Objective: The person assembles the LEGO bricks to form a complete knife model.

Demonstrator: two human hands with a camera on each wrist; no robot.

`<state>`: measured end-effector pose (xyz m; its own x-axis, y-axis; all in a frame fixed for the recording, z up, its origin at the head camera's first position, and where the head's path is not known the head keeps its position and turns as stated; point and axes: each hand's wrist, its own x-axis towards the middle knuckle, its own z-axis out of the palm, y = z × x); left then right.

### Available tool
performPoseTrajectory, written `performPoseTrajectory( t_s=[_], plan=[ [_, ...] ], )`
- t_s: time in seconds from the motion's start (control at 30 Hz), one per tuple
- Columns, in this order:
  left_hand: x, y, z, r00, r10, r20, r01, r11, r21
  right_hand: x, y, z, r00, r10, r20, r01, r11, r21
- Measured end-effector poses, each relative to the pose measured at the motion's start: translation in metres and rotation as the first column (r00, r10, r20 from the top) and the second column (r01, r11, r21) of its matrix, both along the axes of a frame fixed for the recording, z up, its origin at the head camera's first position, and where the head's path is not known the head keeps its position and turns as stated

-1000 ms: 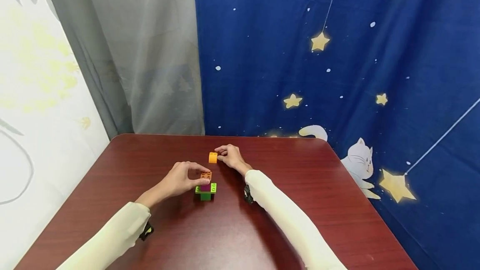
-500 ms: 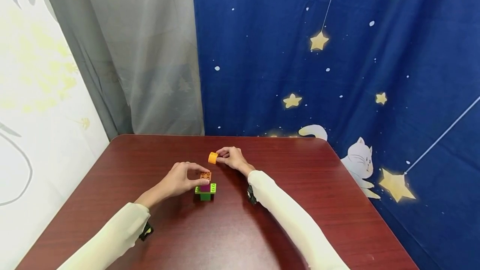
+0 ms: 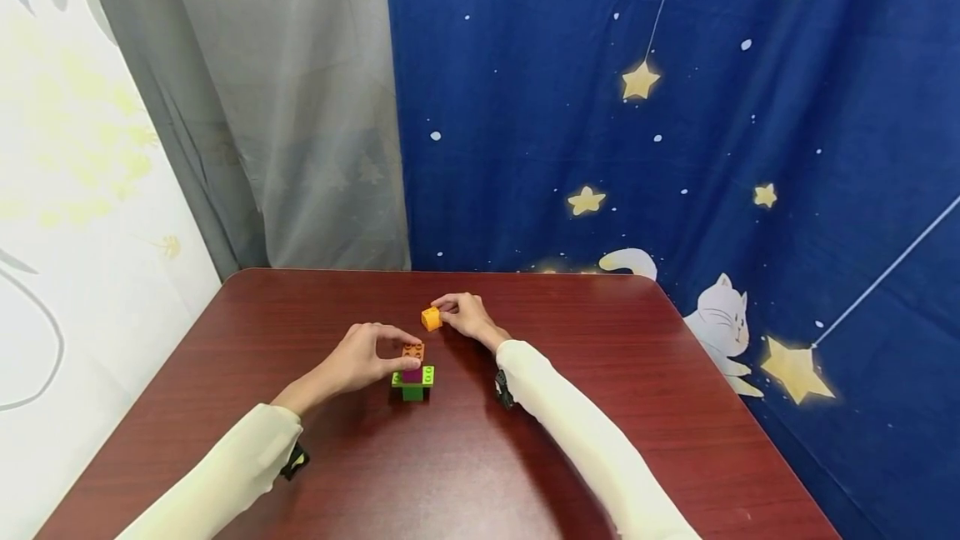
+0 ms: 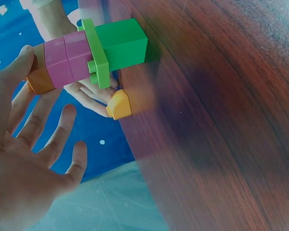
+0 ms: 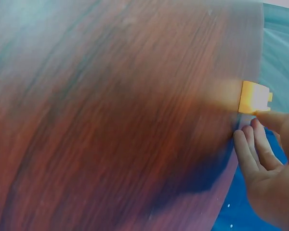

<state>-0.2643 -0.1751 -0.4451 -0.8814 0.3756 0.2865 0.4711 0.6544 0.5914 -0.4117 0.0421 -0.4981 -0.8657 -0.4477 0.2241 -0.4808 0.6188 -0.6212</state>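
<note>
A toy brick stack stands on the table, with a green brick [image 4: 123, 44] at the bottom, a lime plate [image 4: 96, 52], purple bricks [image 4: 67, 57] and an orange brick [image 3: 414, 351] on top. My left hand [image 3: 358, 361] pinches that orange top brick between thumb and index finger; its other fingers are spread in the left wrist view. Behind the stack, my right hand [image 3: 467, 317] pinches a small yellow-orange brick [image 3: 431, 319] with a sloped or curved side. In the right wrist view this brick [image 5: 253, 97] shows its studs pointing right, its lower corner at a fingertip.
The dark red wooden table [image 3: 585, 407] extends around both hands. Its far edge runs along a grey curtain [image 3: 322, 148] and a blue star-patterned curtain [image 3: 525, 107]. A pale patterned surface [image 3: 82, 190] borders the left side.
The yellow-orange brick has turned on the table and shifted slightly right and nearer, with my right fingers now at it. My left hand and the stack have stayed in place.
</note>
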Motion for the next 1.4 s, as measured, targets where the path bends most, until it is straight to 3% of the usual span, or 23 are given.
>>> performPoseTrajectory(
  t_s=[0.13, 0.37, 0.53, 0.93, 1.4],
  plan=[
    [0.000, 0.000, 0.000, 1.000, 0.002, -0.005, -0.002, 1.000, 0.003, -0.001, 0.005, 0.001, 1.000, 0.022, -0.014, -0.022, 1.000, 0.016],
    [-0.001, 0.000, 0.000, 1.000, -0.006, -0.010, 0.006, 1.000, 0.002, 0.003, 0.008, -0.001, 0.994, 0.035, 0.104, -0.027, 0.997, -0.076],
    [-0.001, 0.002, -0.001, 1.000, -0.019, -0.008, 0.019, 1.000, 0.010, 0.006, 0.004, -0.006, 0.992, 0.022, 0.128, -0.007, 0.993, -0.118],
    [0.000, 0.000, -0.001, 1.000, -0.014, -0.001, 0.014, 1.000, 0.014, 0.012, 0.008, -0.005, 0.992, 0.028, 0.123, -0.020, 0.997, -0.070],
    [0.000, 0.001, -0.004, 1.000, -0.012, 0.007, 0.011, 1.000, 0.016, 0.031, 0.032, -0.002, 0.987, 0.054, 0.154, -0.048, 0.998, -0.044]
  ],
)
